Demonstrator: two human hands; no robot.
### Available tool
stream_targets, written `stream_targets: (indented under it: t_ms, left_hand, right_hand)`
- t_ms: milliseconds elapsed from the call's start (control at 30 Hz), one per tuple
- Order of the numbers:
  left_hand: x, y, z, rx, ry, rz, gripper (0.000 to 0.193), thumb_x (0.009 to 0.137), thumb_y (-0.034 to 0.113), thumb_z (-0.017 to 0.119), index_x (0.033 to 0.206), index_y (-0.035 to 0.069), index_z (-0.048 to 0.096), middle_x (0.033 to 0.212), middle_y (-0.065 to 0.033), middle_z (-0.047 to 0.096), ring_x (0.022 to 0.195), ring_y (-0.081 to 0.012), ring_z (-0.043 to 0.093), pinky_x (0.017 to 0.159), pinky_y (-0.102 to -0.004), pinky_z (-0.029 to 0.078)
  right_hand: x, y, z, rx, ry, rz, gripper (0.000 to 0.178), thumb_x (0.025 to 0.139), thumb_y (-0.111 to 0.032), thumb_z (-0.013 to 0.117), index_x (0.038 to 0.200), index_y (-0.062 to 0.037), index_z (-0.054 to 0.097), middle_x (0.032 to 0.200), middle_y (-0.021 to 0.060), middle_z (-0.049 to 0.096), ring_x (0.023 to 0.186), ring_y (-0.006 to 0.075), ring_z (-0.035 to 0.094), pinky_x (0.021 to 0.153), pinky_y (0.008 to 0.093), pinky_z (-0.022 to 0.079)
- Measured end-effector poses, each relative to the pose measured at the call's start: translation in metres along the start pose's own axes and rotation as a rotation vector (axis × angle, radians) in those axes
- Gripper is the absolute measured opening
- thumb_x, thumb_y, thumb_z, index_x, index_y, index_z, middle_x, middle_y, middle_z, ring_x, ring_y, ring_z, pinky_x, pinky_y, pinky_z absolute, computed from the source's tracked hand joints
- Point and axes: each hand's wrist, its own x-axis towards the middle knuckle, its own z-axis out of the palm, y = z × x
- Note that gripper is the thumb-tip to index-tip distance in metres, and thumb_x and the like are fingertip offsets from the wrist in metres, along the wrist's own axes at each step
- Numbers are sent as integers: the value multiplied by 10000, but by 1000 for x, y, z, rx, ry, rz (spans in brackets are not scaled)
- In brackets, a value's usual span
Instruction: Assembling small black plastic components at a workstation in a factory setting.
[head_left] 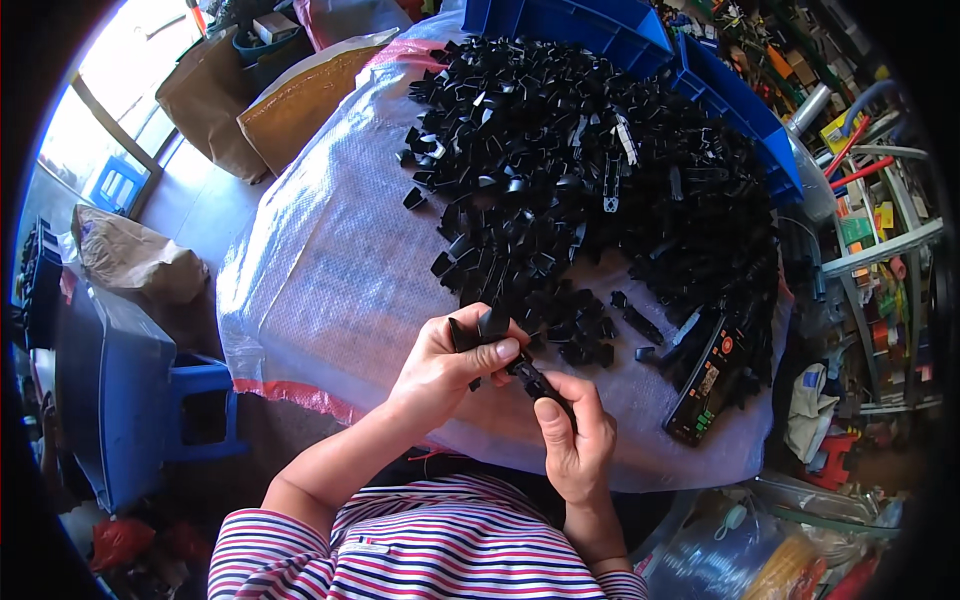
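Note:
My left hand is closed round a black plastic piece with flared, wing-like ends. Thumb and fingers of my right hand pinch a narrow black plastic strip, which runs up to the flared piece. Whether the two are joined is hidden by my fingers. Just beyond my hands spreads a large heap of similar black plastic pieces, lying on a white woven plastic sheet.
Blue plastic bins line the heap's far side. A flat black printed box lies right of my hands. At left stand a blue stool and brown sacks. Cluttered metal shelving fills the right side.

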Motion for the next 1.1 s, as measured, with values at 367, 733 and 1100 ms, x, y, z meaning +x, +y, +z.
stream_targets:
  t_ms: [367, 733, 1100]
  left_hand:
    - [-8, -1, -3, 302, 35, 181, 152, 772, 82, 685, 875, 6, 605, 812, -53, 625, 674, -96, 545, 597, -216, 431]
    - [-16, -3, 9, 163, 5, 142, 367, 797, 260, 661, 1051, 1, 602, 1056, -82, 576, 922, -172, 548, 794, -294, 442]
    - [21, 48, -49, 184, 64, 165, 318, 648, 42, 721, 930, 34, 574, 863, -67, 580, 763, -207, 589, 723, -339, 482]
  right_hand:
    - [3, 4, 1, -14, -124, 115, 186, 893, -181, 550, 955, -5, 543, 697, 129, 578, 567, 233, 584, 515, 303, 440]
    - [22, -9, 24, 49, 20, 117, 179, 904, -206, 527, 855, -35, 505, 644, 96, 545, 550, 200, 552, 496, 303, 413]
    - [54, 49, -74, -997, -91, -21, 220, 776, -3, 561, 992, 31, 537, 938, 157, 551, 898, 320, 523, 795, 383, 417]
